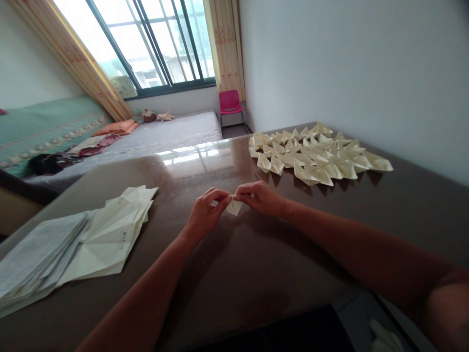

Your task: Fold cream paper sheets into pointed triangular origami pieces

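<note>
Between my hands is a small folded piece of cream paper (pixel 234 207), its lower corner pointing down toward me. My left hand (pixel 208 209) pinches its upper left edge between thumb and forefinger. From the other side, my right hand (pixel 259 196) pinches the upper right edge, the fingertips of both hands almost meeting. Part of the paper is hidden behind the fingers. Beyond my right hand, several folded paper boats (pixel 315 159) stand close together in rows. Off to the left lie creased cream sheets (pixel 106 239), overlapping a stack of thin grey-white paper (pixel 40 244).
The glossy brown table (pixel 278 264) reflects the window (pixel 157 44). A white wall (pixel 348 63) runs along its right side. Past the far edge are a bed (pixel 176 129) and a pink chair (pixel 230 102).
</note>
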A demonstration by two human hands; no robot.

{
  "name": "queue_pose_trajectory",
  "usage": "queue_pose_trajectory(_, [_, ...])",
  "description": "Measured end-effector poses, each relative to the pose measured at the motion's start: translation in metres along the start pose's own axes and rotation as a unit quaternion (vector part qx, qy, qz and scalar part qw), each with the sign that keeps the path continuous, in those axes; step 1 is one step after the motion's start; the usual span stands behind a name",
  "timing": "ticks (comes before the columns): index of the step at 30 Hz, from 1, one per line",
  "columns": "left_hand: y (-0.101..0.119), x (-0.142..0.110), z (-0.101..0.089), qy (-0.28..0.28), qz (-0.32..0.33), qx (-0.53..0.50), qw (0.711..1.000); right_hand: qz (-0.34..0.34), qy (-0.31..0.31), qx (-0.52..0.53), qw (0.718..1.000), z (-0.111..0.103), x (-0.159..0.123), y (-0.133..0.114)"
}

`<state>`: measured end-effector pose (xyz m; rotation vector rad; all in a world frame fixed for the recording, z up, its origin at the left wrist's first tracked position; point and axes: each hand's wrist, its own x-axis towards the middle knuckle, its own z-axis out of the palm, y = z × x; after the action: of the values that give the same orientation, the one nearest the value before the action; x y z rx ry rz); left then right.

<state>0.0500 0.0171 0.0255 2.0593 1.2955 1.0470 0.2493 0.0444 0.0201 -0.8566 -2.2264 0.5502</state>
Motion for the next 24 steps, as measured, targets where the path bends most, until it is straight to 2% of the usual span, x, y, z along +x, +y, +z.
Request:
queue_pose_trajectory(9, [0.0014,0.0003,-0.0016,0.034,-0.007,-0.025,0.999,-0.020,0.045,0.008,0.999,0.0009,-0.0001,-0.0042])
queue_pose_trajectory(15, [-0.0014,0.0028,-0.0057,0.035,-0.010,-0.013,0.999,-0.001,0.044,-0.006,0.999,-0.0006,0.0004,-0.0027])
queue_pose_trajectory(19, [-0.0017,0.0002,-0.0055,0.020,0.023,0.030,0.999,0.016,0.051,-0.028,0.998,-0.0004,-0.0008,-0.0019])
queue_pose_trajectory(24, [0.0052,-0.0064,-0.0007,0.014,0.047,0.141,0.989,0.001,0.028,-0.034,0.999,0.0006,-0.0036,-0.0052])
